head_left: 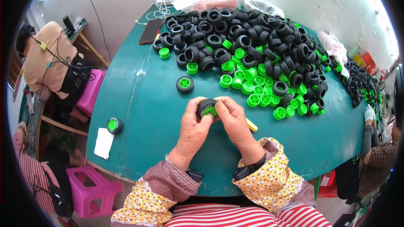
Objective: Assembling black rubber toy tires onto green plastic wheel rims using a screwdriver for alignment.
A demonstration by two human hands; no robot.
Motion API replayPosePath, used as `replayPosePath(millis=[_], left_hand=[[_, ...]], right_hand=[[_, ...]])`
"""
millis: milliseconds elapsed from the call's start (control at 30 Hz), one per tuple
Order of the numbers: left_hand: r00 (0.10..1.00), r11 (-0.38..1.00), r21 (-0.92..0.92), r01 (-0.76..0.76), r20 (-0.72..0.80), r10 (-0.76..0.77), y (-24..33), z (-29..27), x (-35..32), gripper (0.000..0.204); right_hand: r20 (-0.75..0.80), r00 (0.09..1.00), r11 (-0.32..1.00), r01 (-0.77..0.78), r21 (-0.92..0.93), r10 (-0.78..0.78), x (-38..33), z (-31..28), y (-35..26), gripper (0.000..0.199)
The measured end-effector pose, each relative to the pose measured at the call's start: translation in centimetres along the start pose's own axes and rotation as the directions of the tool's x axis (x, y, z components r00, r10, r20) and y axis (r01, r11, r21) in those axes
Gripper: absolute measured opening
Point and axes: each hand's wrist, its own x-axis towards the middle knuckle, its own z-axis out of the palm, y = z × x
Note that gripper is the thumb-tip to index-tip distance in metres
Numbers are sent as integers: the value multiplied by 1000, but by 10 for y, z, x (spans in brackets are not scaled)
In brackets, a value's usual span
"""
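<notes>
Both my hands are closed round one toy wheel, a black rubber tyre [205, 104] with a bright green hub [210, 111] in it. My left hand [192, 122] grips its left side, thumb against the hub. On the right side my right hand [234, 120] pinches the tyre, its thumb over the upper edge. Fingers cover part of the wheel, so how deep the hub sits cannot be told. Just beyond my hands lies a tyre with a green hub inside [185, 84]. A yellow-handled tool [251, 125] lies beside my right hand, partly hidden behind it.
A big heap of black tyres [252, 33] and loose green hubs [250, 74] covers the far right of the green table [147, 101]. Another wheel [114, 125] sits by a white paper [103, 143] at the left edge. A phone [150, 32] lies far left. Other people sit on both sides.
</notes>
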Motion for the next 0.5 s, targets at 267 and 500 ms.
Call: replayPosePath(millis=[267,500], left_hand=[[956,884,-374,279,22,-293,12,-3,0,20],[953,853,-452,262,-19,-303,4,-7,3,24]], right_hand=[[-43,976,940,193,-283,-213,-5,11,5,27],[41,994,907,113,-406,-105,-5,2,3,24]])
